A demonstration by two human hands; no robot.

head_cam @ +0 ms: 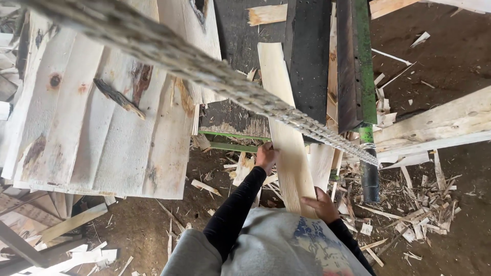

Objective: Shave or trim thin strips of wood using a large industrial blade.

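Gripping long pale sawn wooden plank [289, 148], left hand [266, 156] fingers curled round its left edge, right hand [321, 204] fingers clamped on near end; plank lying lengthwise beside black-and-green machine rail [353, 66], above chip-strewn dirt floor [440, 56].

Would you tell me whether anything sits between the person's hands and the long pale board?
Nothing visible does: the left hand and right hand are both already on the pale board. A braided rope crosses above it.

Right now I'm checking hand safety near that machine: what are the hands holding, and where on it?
Both hold one pale wooden board. The left hand grips its left edge about midway; the right hand holds the near end at the right edge.
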